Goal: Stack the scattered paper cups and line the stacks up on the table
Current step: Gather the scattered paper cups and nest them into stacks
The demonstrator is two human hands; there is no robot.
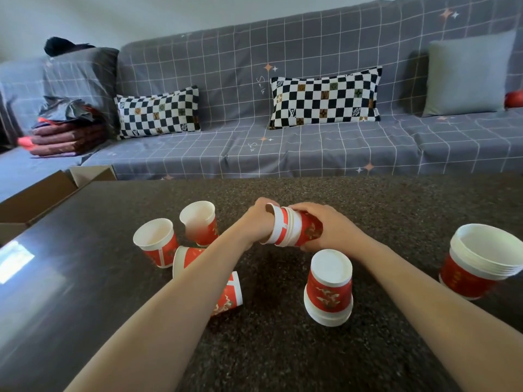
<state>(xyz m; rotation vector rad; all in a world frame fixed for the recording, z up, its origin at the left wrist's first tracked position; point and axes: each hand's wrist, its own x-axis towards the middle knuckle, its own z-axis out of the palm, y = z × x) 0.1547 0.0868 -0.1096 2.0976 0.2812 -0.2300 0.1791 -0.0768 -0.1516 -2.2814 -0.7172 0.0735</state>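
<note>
A nested stack of red-and-white paper cups (294, 229) lies on its side in the air just above the dark speckled worktop (283, 349), near its middle, mouth pointing left and base to the right. The right hand (325, 226) wraps the base end, its fingers (304, 207) curled over the top of the stack and clamped on it, thumb underneath. The left hand (259, 219) meets the open end, its fingers closed around the rim of the outermost cup; how far they reach inside is hidden by the rim. Both forearms run up from the lower edge, bare, converging on the stack with the wrists bent slightly inward.

Just in front of the right hand an upside-down short stack (328, 290) stands on the worktop, base up. At the far right a taller upright stack (478, 261) stands with many white rims showing. Left of the hands are loose cups: one tilted cup (155, 241) with its mouth toward the camera, another tilted cup (199, 222) just behind it, a cup on its side (184, 260) partly under the left forearm, and a fourth lying cup (230, 295) beside that forearm.

Beyond the worktop stands a sofa (311, 142) under a grey grid cover with two checkered cushions (325, 97), and a cardboard box (42, 199) at the left.
</note>
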